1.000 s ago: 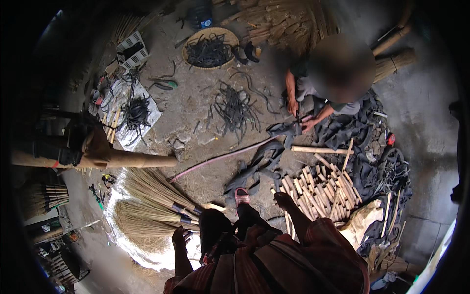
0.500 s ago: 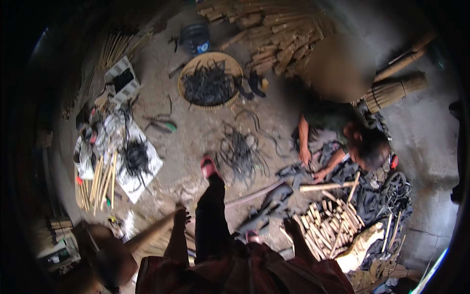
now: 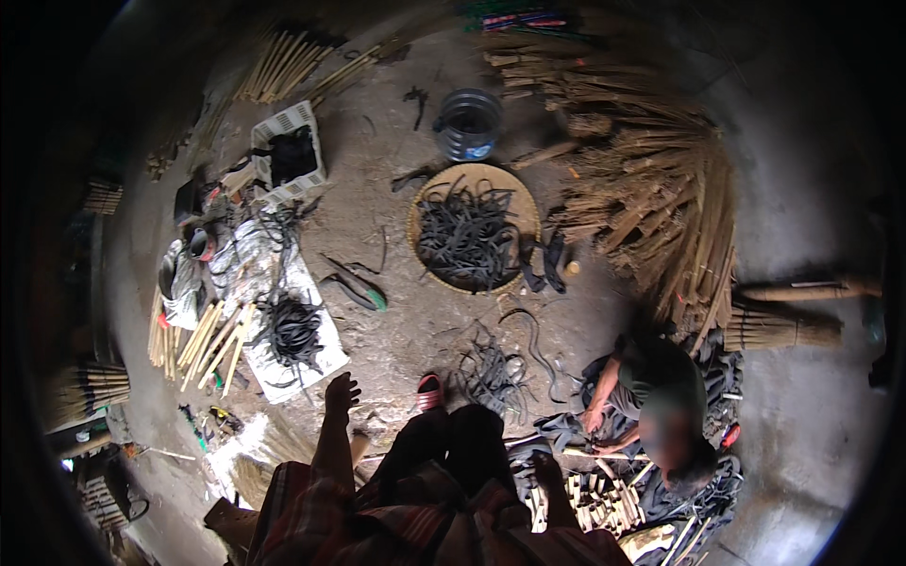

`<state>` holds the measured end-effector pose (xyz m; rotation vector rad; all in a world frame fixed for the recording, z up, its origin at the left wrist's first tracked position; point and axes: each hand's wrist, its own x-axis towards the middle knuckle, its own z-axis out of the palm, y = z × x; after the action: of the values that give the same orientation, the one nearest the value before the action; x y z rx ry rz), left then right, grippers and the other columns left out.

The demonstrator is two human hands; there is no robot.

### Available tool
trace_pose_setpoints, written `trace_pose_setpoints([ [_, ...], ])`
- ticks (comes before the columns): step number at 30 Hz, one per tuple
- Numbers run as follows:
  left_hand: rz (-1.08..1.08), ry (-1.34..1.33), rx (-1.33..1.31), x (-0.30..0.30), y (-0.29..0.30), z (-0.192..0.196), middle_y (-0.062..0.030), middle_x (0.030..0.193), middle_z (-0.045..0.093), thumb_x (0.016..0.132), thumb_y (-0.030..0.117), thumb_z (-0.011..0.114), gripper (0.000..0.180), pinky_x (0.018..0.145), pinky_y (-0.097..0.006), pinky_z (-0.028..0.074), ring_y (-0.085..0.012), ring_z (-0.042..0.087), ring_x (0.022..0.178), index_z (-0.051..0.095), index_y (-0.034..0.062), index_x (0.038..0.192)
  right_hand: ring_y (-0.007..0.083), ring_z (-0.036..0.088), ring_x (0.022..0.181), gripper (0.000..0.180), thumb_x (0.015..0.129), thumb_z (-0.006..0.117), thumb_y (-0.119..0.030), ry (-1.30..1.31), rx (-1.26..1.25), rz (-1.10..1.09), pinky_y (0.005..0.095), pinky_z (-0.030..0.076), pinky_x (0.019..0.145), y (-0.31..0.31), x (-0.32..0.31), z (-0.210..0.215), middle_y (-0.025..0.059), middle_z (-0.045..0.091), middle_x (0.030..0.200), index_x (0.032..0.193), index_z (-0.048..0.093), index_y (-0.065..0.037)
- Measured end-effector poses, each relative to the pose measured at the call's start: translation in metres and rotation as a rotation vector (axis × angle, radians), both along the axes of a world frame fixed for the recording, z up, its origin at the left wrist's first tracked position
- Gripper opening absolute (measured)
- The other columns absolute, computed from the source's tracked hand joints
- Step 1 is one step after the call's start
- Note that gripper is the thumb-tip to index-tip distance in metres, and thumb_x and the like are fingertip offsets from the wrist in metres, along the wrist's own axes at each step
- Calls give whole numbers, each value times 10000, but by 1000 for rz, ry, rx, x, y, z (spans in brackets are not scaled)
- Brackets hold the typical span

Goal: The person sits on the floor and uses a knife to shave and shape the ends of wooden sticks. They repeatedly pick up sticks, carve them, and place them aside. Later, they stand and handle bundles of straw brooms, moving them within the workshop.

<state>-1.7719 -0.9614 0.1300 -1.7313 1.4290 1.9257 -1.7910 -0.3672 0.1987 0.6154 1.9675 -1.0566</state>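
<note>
My left hand [image 3: 342, 394] is held out in the air with its fingers apart and nothing in it. Nearest to it is a white sack [image 3: 326, 351] spread on the floor, bearing a heap of black strips [image 3: 294, 330] and several pale sticks [image 3: 215, 341]. On the other side, my right hand [image 3: 545, 468] hangs low beside a pile of short cut sticks [image 3: 604, 505]; it is dark and its fingers are hard to make out. Ahead of my pink sandal [image 3: 429, 392] lies a loose tangle of black strips [image 3: 491, 377]. A curved tool with a green end [image 3: 363, 294] rests near the sack.
A round woven basket [image 3: 534, 212] of black strips stands ahead, with a large clear plastic container [image 3: 467, 124] behind it. A white crate [image 3: 314, 141] is far left; broom-like bundles [image 3: 651, 189] fill the far right. A co-worker [image 3: 661, 387] sits at right, hands on dark material.
The view has swung so the basket and sack appear further right and lower. My left hand has risen forward with fingers spread. The wooden pole near it has mostly left view.
</note>
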Motion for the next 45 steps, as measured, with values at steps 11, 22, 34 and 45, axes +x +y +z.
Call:
trace_pose_setpoints([
  [11, 275, -229, 73, 24, -52, 82, -112, 1149, 695, 1025, 342, 543, 418, 712, -454, 567, -300, 708, 897, 544, 153, 1397, 291, 731, 804, 456, 998, 495, -439, -417, 74, -120, 441, 557, 607, -43, -239, -40, 199, 734, 924, 900, 685, -36],
  [22, 31, -254, 132, -123, -176, 89, -110, 1157, 676, 1036, 332, 513, 407, 761, -478, 558, -300, 679, 933, 520, 174, 1412, 363, 673, 794, 112, 921, 566, -152, 915, 512, 1156, 475, 551, 670, -335, -605, -42, 164, 671, 920, 954, 642, -77],
  [34, 178, -68, -110, -418, -602, 158, -128, 1388, 593, 1041, 358, 486, 493, 935, -490, 491, -313, 635, 1168, 446, 178, 1498, 345, 703, 907, 249, 936, 572, -300, 365, 172, 804, 484, 560, 775, -534, -622, -48, 181, 689, 982, 977, 659, -70],
  [45, -593, -107, -127, -746, -615, 135, -125, 1181, 684, 1000, 353, 582, 355, 792, -435, 595, -238, 721, 905, 595, 111, 1260, 341, 724, 944, 238, 892, 576, -261, 296, 258, 964, 493, 569, 812, -591, -801, -103, 191, 728, 993, 984, 712, -89],
])
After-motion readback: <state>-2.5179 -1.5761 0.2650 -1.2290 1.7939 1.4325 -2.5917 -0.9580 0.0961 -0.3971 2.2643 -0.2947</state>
